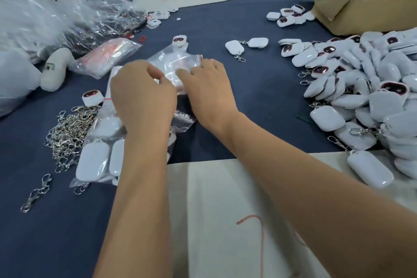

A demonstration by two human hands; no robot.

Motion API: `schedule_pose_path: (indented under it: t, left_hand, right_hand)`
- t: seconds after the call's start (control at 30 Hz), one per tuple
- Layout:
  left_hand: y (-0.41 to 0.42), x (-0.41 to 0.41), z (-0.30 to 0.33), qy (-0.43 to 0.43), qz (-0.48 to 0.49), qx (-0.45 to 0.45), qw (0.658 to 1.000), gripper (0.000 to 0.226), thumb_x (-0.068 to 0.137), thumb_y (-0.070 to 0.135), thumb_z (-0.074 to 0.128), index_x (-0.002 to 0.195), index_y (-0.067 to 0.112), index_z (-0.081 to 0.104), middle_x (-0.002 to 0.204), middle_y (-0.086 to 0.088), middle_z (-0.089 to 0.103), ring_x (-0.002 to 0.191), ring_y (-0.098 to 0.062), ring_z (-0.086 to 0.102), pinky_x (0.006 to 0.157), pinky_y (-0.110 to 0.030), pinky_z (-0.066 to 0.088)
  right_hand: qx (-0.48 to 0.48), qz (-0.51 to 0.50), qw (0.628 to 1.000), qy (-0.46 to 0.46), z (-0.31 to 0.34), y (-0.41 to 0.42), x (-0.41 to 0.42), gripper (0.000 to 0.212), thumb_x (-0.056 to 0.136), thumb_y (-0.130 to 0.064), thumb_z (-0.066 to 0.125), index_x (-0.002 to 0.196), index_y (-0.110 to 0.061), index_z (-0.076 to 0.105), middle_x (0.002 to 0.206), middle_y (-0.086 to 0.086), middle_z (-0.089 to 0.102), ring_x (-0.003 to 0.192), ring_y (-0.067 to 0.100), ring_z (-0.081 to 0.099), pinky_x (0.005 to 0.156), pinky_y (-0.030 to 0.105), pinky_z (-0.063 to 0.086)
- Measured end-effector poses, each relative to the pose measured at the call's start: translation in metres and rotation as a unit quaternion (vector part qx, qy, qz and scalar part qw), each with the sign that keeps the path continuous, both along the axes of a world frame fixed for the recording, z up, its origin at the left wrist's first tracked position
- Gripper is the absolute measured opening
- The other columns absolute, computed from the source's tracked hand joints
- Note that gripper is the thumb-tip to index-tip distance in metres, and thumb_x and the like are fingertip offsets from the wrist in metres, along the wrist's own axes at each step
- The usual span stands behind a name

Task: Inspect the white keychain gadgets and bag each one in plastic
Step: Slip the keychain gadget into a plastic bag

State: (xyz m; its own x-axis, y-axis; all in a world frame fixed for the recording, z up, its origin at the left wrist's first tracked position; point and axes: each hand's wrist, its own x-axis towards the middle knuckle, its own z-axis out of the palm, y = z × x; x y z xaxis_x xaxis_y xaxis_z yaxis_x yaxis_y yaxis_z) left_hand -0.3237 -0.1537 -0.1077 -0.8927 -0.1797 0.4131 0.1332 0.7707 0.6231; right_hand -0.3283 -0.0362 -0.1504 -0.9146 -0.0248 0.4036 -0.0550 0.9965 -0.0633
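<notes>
Both my hands meet over a small clear zip bag (174, 64) with a red seal strip, lying on the dark blue tablecloth. My left hand (142, 95) pinches the bag's near edge with curled fingers. My right hand (207, 88) grips the bag's right side, thumb on top. Something white shows inside the bag, blurred. A large heap of white keychain gadgets (365, 88) lies at the right. Bagged gadgets (97, 160) lie under my left forearm. Two loose gadgets (247, 45) with clasps rest beyond the bag.
A pile of metal clasps (67, 133) lies at the left. A pack of empty zip bags (108, 56) and crumpled plastic (67, 20) sit at the back left. A cardboard box (361, 9) with a red sign stands at the back right. A white cloth (225, 210) covers the near edge.
</notes>
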Motion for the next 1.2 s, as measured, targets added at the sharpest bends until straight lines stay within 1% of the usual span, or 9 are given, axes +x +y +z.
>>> schedule_pose_path:
  t: [0.13,0.23,0.4,0.53,0.67,0.77,0.93,1.03,1.2]
  left_hand:
    - [0.015,0.004,0.0,0.035,-0.055,0.052,0.997,0.014,0.088,0.017,0.061,0.091,0.019,0.074,0.096,0.003,0.071,0.096,-0.018,0.064,0.085,-0.032,0.05]
    - [0.028,0.007,-0.002,0.047,-0.1,0.112,0.988,0.014,0.091,0.026,0.063,0.098,0.019,0.073,0.104,0.002,0.071,0.103,-0.016,0.063,0.097,-0.038,0.049]
    - [0.044,0.011,0.001,-0.077,-0.19,0.301,0.931,0.032,0.1,0.054,0.05,0.12,0.032,0.06,0.117,0.011,0.064,0.111,-0.007,0.059,0.104,-0.033,0.046]
    - [0.047,0.014,-0.005,-0.304,-0.226,0.409,0.83,0.027,0.1,0.04,0.061,0.12,0.023,0.066,0.107,-0.008,0.078,0.089,-0.021,0.074,0.096,-0.048,0.06]
    - [0.043,0.011,-0.011,-0.283,-0.182,0.473,0.814,0.026,0.088,0.01,0.075,0.112,0.002,0.069,0.08,-0.004,0.076,0.064,-0.014,0.066,0.063,-0.029,0.059]
    - [0.038,0.005,-0.014,-0.206,-0.094,0.442,0.868,0.029,0.085,0.01,0.08,0.112,0.009,0.069,0.078,-0.006,0.072,0.053,-0.009,0.057,0.055,-0.024,0.049]
    - [0.034,0.011,-0.015,0.017,0.021,0.204,0.979,0.027,0.087,0.015,0.067,0.113,0.015,0.062,0.097,0.005,0.066,0.089,-0.014,0.063,0.079,-0.023,0.043]
    - [0.048,0.023,-0.01,0.176,-0.026,0.128,0.976,0.018,0.084,0.015,0.063,0.101,0.011,0.062,0.091,0.002,0.063,0.083,-0.013,0.058,0.077,-0.023,0.042]
    - [0.09,0.039,-0.018,-0.109,-0.23,0.197,0.947,0.029,0.093,0.034,0.069,0.079,0.01,0.063,0.073,0.0,0.069,0.07,-0.013,0.069,0.075,-0.035,0.057]
  right_hand:
    - [-0.049,-0.044,0.997,0.032,-0.003,0.023,0.026,0.026,0.083,0.002,0.054,0.086,-0.022,0.062,0.082,-0.004,0.048,0.094,0.026,0.044,0.077,0.032,0.023]
    - [-0.309,-0.058,0.94,0.134,0.003,0.038,0.051,0.018,0.098,-0.003,0.054,0.098,-0.012,0.069,0.092,0.002,0.067,0.089,0.026,0.056,0.076,0.038,0.042]
    - [-0.866,0.056,0.489,0.092,0.017,0.075,0.089,0.013,0.105,-0.005,0.056,0.096,-0.005,0.064,0.075,0.006,0.068,0.062,0.016,0.062,0.06,0.029,0.055]
    - [-0.796,-0.045,0.6,0.062,-0.002,0.097,0.11,0.021,0.098,-0.002,0.067,0.119,-0.003,0.068,0.087,0.009,0.076,0.069,0.02,0.069,0.07,0.036,0.06]
    - [-0.709,-0.071,0.696,0.092,-0.007,0.103,0.115,0.022,0.088,-0.006,0.081,0.108,-0.014,0.073,0.083,0.011,0.08,0.068,0.024,0.077,0.065,0.036,0.063]
    - [-0.695,-0.096,0.704,0.112,-0.009,0.102,0.113,0.016,0.081,-0.011,0.089,0.09,-0.014,0.077,0.078,0.008,0.079,0.066,0.022,0.077,0.063,0.034,0.063]
    - [-0.585,-0.113,0.792,0.128,-0.015,0.095,0.108,0.019,0.085,-0.025,0.086,0.071,-0.018,0.075,0.062,-0.004,0.073,0.054,0.009,0.066,0.058,0.027,0.056]
    - [-0.544,-0.119,0.818,0.14,-0.015,0.093,0.108,0.028,0.086,-0.03,0.085,0.067,-0.016,0.07,0.061,-0.004,0.07,0.053,0.006,0.058,0.057,0.022,0.05]
    - [-0.514,-0.107,0.836,0.159,-0.01,0.087,0.112,0.035,0.084,-0.029,0.087,0.066,-0.008,0.065,0.061,0.002,0.066,0.058,0.02,0.057,0.061,0.03,0.048]
